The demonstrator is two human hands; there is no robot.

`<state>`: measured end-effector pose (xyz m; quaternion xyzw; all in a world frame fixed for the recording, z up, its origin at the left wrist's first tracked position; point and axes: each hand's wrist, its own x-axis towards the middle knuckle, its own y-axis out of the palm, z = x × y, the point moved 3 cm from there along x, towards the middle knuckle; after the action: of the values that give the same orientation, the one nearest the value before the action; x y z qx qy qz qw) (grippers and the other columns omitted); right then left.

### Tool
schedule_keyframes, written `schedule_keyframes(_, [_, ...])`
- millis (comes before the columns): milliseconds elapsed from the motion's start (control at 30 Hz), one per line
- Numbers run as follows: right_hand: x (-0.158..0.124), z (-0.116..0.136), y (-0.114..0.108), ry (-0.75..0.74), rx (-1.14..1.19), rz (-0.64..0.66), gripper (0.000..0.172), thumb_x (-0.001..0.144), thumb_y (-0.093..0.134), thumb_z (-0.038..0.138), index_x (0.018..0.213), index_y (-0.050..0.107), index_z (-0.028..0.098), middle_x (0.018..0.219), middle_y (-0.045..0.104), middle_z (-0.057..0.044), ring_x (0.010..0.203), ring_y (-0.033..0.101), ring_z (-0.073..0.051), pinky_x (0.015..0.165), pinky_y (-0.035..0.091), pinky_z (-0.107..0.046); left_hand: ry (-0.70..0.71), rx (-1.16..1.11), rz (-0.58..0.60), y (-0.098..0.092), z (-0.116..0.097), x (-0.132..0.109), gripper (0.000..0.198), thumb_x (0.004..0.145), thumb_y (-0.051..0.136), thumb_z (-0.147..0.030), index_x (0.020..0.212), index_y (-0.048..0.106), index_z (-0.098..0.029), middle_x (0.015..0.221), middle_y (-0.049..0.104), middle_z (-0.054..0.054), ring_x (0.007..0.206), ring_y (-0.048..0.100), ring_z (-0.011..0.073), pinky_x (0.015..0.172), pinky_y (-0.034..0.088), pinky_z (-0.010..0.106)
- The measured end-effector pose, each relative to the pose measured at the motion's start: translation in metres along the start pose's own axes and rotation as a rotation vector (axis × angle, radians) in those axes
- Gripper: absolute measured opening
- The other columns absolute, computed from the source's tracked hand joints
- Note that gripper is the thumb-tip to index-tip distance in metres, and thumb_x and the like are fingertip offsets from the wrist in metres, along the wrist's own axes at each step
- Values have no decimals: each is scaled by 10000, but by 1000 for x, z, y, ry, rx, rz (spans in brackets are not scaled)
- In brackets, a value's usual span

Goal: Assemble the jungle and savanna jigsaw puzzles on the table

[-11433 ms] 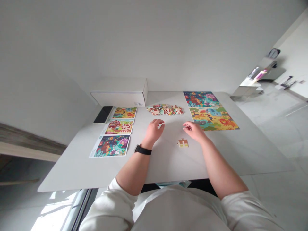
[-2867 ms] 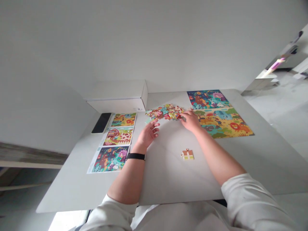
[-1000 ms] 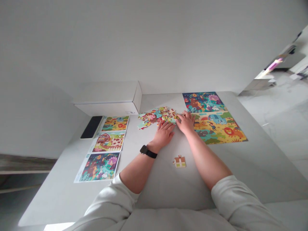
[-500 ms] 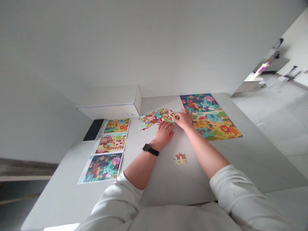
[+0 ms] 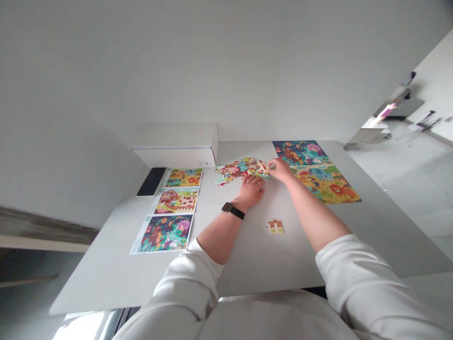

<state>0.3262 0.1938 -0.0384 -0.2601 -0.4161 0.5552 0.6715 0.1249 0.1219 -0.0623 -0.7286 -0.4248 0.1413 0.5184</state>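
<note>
Inspection of the current view, compared with the earlier frames. Your left hand [image 5: 250,192] lies open and palm down on the desk [image 5: 255,264], its fingertips just at the lower edge of the pile of jigsaw pieces [image 5: 240,169]. A black watch [image 5: 233,210] sits on that wrist. Your right hand [image 5: 279,170] is at the pile's right edge with its fingers bunched; I cannot tell whether they grip a piece.

Changes: in the first frame, both your hands were curled and short of the pile, and it lay more tightly gathered. Now both hands are at the pile, and it is spread wider, with pale blue-green pieces showing at its left end. Your left hand has flattened out since the frame 2.9 seconds ago.

Unchanged: the small joined cluster of pieces [image 5: 275,226] remains on the desk, well below the pile and apart from both hands. The large printed sheet [image 5: 314,172] remains right of the pile, and three smaller picture cards [image 5: 176,200] remain left of it, beside the phone [image 5: 151,181] and the white box [image 5: 179,151].
</note>
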Motion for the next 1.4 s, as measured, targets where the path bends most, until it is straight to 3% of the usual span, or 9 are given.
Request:
schedule_keyframes(100, [-17, -6, -7, 83, 290, -59, 95, 808, 743, 296, 843, 679, 235, 934, 780, -46, 904, 720, -237, 940, 575, -405, -7, 6, -6, 0, 1, 0, 445, 1026, 574, -272, 1441, 726, -222, 1581, 653, 141, 1571, 473, 375, 1379, 160, 687])
schedule_keyframes(233, [-58, -9, -27, 167, 684, -107, 310, 738, 816, 471, 850, 634, 246, 817, 725, -6, 791, 689, -207, 809, 577, -363, -34, -30, -101, -9, -1, 2, 447, 997, 538, -165, 1382, 754, -238, 1552, 659, 156, 1537, 494, 372, 1366, 186, 689])
schedule_keyframes(433, [-125, -3, -62, 302, 969, -78, 494, 623, 947, 516, 886, 622, 253, 822, 704, 17, 719, 662, -161, 711, 568, -319, 14, -323, -341, -44, -22, -3, 261, 990, 581, -160, 1174, 764, -190, 1269, 733, 166, 1284, 628, 336, 1202, 446, 540])
schedule_keyframes(533, [-145, 1, -66, 330, 1040, -80, 505, 619, 955, 522, 885, 619, 255, 850, 706, 24, 716, 650, -142, 709, 567, -302, -45, -612, -432, -58, -31, -15, 176, 993, 637, -209, 1135, 737, -185, 1122, 747, 121, 1042, 684, 245, 1019, 549, 405])
schedule_keyframes(700, [-160, 4, -51, 346, 1053, 3, 543, 588, 966, 561, 885, 625, 261, 834, 706, 29, 728, 645, -153, 679, 541, -286, -232, -928, -321, -56, -37, -49, 217, 902, 789, -294, 1075, 703, -195, 970, 707, 33, 820, 660, 142, 752, 577, 267])
schedule_keyframes(833, [-167, 11, -39, 319, 1014, 87, 557, 582, 970, 597, 882, 649, 254, 790, 696, 24, 715, 635, -161, 656, 512, -285, -377, -1100, -254, -36, -36, -73, 311, 837, 862, -321, 1055, 683, -192, 937, 696, 17, 811, 681, 132, 717, 598, 261])
schedule_keyframes(967, [-174, 22, -35, 243, 975, 132, 550, 612, 958, 622, 881, 659, 246, 809, 718, 0, 747, 647, -175, 663, 518, -291, -334, -1127, -280, -18, -38, -81, 375, 814, 916, -372, 1036, 681, -180, 885, 713, 12, 780, 674, 118, 715, 569, 241])
schedule_keyframes(1067, [-177, 26, -33, 207, 935, 140, 539, 639, 939, 637, 875, 657, 243, 791, 714, -2, 738, 636, -175, 650, 506, -287, -284, -1124, -198, -11, -40, -80, 458, 797, 941, -417, 1085, 684, -172, 890, 749, 31, 783, 695, 135, 677, 538, 236])
schedule_keyframes(1400, [-178, 26, -29, 162, 912, 171, 516, 731, 892, 658, 944, 688, 235, 814, 706, -8, 762, 634, -181, 636, 467, -280, -284, -1067, -140, -7, -42, -82, 496, 807, 909, -369, 1192, 664, -174, 795, 746, -4, 663, 647, 115, 630, 503, 230])
